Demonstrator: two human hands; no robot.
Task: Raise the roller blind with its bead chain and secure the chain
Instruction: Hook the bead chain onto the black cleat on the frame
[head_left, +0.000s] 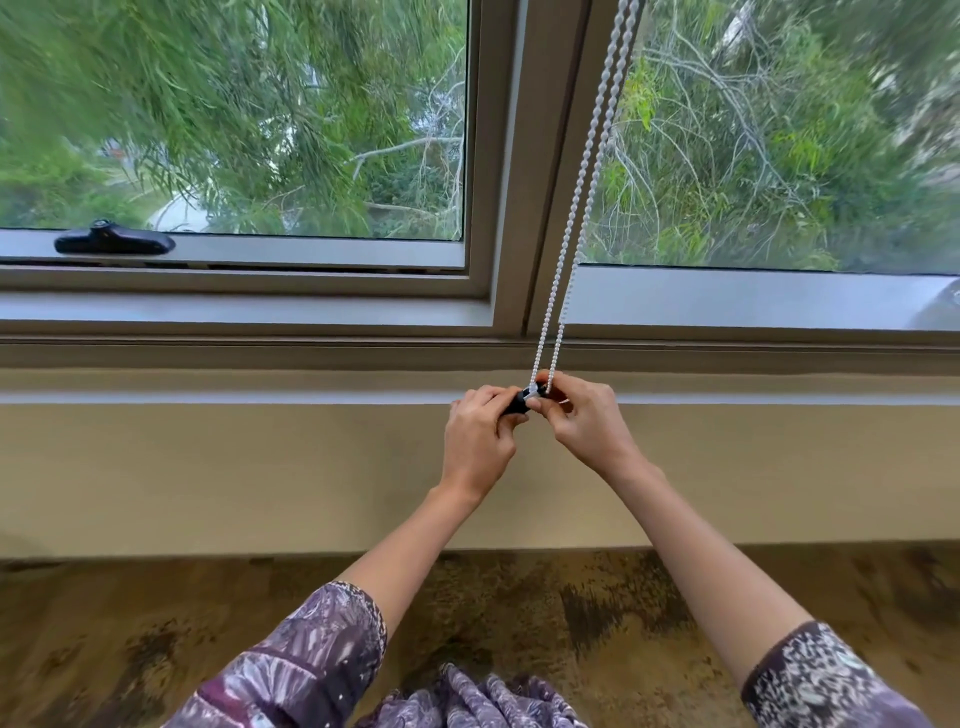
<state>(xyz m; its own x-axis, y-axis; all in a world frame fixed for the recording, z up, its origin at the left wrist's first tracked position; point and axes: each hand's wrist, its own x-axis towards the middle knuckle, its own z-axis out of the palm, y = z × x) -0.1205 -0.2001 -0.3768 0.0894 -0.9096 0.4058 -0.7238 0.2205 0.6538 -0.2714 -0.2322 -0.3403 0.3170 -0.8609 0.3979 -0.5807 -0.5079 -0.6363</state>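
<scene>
A white bead chain (584, 197) hangs as two taut strands from the top of the view down past the window's centre post to the sill. Its lower loop ends at a small black holder (521, 401) just below the sill edge. My left hand (480, 439) grips that black holder from the left. My right hand (584, 418) pinches the bottom of the chain where it meets the holder. The two hands touch each other at the holder. The roller blind itself is out of view; both panes are uncovered.
A grey window frame with a centre post (511, 171) divides two panes showing trees. A black window latch (113, 240) sits on the left sash. Below the sill (260, 397) is a beige wall, then a mottled brown floor (156, 623).
</scene>
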